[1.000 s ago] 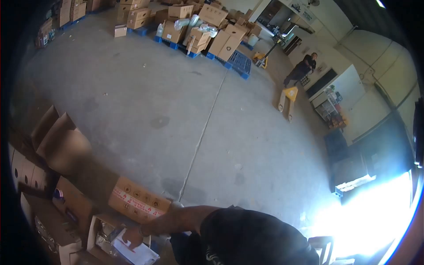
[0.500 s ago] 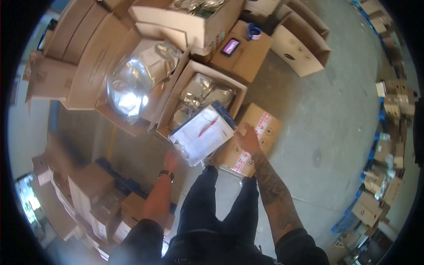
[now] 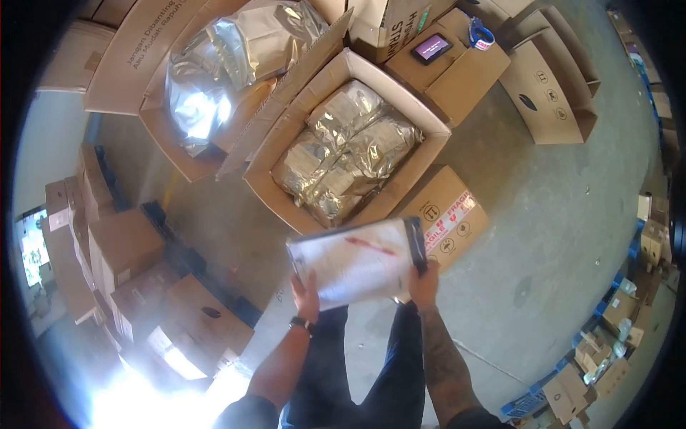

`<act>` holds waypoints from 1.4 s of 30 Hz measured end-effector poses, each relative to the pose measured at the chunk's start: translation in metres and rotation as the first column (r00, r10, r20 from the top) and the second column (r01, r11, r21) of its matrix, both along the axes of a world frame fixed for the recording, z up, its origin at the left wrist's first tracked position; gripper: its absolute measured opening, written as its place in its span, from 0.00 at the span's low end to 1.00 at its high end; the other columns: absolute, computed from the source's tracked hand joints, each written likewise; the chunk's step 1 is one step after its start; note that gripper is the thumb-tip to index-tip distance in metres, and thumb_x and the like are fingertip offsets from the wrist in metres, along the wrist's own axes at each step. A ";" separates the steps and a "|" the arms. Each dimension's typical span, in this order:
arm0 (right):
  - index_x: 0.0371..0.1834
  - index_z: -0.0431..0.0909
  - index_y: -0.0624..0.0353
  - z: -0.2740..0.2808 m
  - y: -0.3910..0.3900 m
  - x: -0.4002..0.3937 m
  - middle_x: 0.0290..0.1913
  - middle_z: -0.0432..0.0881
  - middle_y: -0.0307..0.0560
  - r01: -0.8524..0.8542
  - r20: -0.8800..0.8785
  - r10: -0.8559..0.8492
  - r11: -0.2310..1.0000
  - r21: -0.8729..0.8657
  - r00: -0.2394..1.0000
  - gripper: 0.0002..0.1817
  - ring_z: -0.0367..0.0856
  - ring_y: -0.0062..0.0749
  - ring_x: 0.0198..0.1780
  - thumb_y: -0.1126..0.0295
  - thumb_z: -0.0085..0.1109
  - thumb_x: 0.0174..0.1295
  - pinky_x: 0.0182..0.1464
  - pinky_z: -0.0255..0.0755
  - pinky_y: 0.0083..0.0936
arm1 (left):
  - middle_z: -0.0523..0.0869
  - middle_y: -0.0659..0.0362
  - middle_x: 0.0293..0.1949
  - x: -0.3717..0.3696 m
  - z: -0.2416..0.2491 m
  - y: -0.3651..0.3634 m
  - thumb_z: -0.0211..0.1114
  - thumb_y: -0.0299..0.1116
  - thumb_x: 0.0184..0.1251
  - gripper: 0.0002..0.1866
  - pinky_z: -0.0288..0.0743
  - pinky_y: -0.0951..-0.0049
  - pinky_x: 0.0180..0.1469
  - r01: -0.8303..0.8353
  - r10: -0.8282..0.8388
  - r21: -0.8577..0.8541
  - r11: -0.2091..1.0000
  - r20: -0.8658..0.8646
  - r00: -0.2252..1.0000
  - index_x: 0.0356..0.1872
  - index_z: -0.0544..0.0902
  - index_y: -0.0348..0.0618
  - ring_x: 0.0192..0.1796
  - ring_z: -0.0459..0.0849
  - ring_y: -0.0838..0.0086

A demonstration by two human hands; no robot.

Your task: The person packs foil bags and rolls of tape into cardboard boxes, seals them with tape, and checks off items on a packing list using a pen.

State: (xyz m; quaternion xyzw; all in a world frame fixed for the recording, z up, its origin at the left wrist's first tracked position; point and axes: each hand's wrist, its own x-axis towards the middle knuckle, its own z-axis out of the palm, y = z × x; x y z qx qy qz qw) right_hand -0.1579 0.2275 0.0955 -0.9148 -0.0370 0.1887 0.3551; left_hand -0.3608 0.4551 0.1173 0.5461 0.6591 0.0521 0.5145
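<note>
Between both hands I hold a clipboard (image 3: 343,282) with white papers on it, somewhat blurred. A red pen (image 3: 370,246) lies across the top sheet. My left hand (image 3: 306,297) grips the clipboard's left edge, and my right hand (image 3: 424,284) is closed on its right edge. Just beyond it stands an open carton (image 3: 275,199) filled with several shiny gold foil packs (image 3: 346,154). Partly behind the clipboard, a closed carton (image 3: 457,239) with red and white FRAGILE tape (image 3: 450,220) sits on the floor at the right.
Another open carton (image 3: 161,146) at left holds large silvery foil bags (image 3: 204,93). A phone (image 3: 431,48) and a blue tape roll (image 3: 481,34) lie on a closed carton (image 3: 457,86). Stacked cartons (image 3: 128,247) line the left; empty open cartons (image 3: 550,93) stand at right.
The clipboard has come off the foil-pack carton toward me and turned more level, uncovering the packs. My left hand has moved onto its left edge. The view has shifted.
</note>
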 end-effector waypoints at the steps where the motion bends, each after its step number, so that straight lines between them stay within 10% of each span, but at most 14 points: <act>1: 0.56 0.71 0.66 0.007 -0.030 -0.011 0.43 0.80 0.61 -0.008 -0.026 0.008 0.999 -0.035 1.000 0.21 0.82 0.55 0.47 0.67 0.63 0.63 0.53 0.74 0.44 | 0.81 0.43 0.61 -0.005 0.009 -0.022 0.68 0.51 0.71 0.37 0.71 0.58 0.65 0.001 -0.004 -0.067 0.998 -0.048 0.999 0.69 0.68 0.35 0.62 0.80 0.56; 12: 0.55 0.66 0.68 -0.049 -0.236 -0.007 0.40 0.81 0.56 0.264 -0.286 -0.274 0.962 -0.075 0.918 0.23 0.83 0.42 0.41 0.67 0.65 0.64 0.47 0.77 0.38 | 0.84 0.44 0.51 0.030 -0.050 -0.178 0.73 0.46 0.68 0.32 0.78 0.58 0.56 0.252 -0.253 -0.173 0.952 0.018 0.967 0.60 0.70 0.34 0.51 0.86 0.56; 19: 0.54 0.63 0.70 -0.166 -0.255 -0.027 0.45 0.77 0.58 0.296 -0.249 -0.317 0.948 -0.120 0.915 0.24 0.80 0.43 0.45 0.63 0.63 0.68 0.50 0.75 0.37 | 0.77 0.40 0.61 0.094 -0.149 -0.151 0.72 0.46 0.66 0.38 0.69 0.51 0.68 0.496 -0.496 -0.081 0.864 0.019 0.868 0.70 0.67 0.34 0.65 0.76 0.48; 22: 0.55 0.62 0.72 -0.209 -0.253 -0.059 0.49 0.75 0.61 0.250 -0.142 -0.271 0.957 -0.150 0.952 0.27 0.79 0.46 0.48 0.60 0.62 0.70 0.53 0.74 0.39 | 0.73 0.38 0.66 0.120 -0.188 -0.131 0.71 0.51 0.65 0.43 0.59 0.46 0.74 0.673 -0.677 0.234 0.702 -0.075 0.732 0.73 0.65 0.35 0.72 0.68 0.42; 25: 0.56 0.60 0.73 -0.235 -0.245 -0.087 0.48 0.74 0.61 0.207 -0.101 -0.232 0.955 -0.212 0.967 0.29 0.78 0.49 0.48 0.58 0.62 0.71 0.54 0.73 0.42 | 0.68 0.37 0.71 0.150 -0.198 -0.110 0.71 0.54 0.64 0.47 0.51 0.44 0.78 0.749 -0.738 0.085 0.657 -0.130 0.662 0.76 0.61 0.35 0.76 0.60 0.41; 34: 0.64 0.59 0.76 -0.184 -0.208 -0.095 0.57 0.72 0.71 0.332 -0.234 -0.387 0.911 -0.244 0.892 0.34 0.75 0.58 0.56 0.60 0.64 0.69 0.61 0.71 0.46 | 0.70 0.35 0.69 0.146 -0.161 -0.111 0.71 0.44 0.66 0.44 0.60 0.49 0.76 0.873 -0.871 0.178 0.455 -0.115 0.478 0.76 0.60 0.34 0.72 0.68 0.41; 42: 0.68 0.61 0.76 -0.108 -0.182 -0.015 0.63 0.68 0.73 0.284 -0.010 -0.296 0.922 -0.264 0.955 0.36 0.67 0.65 0.66 0.62 0.65 0.66 0.69 0.65 0.50 | 0.80 0.47 0.61 0.119 0.017 -0.073 0.71 0.36 0.67 0.29 0.78 0.60 0.60 0.861 -0.881 0.200 0.468 0.181 0.437 0.67 0.74 0.39 0.58 0.83 0.55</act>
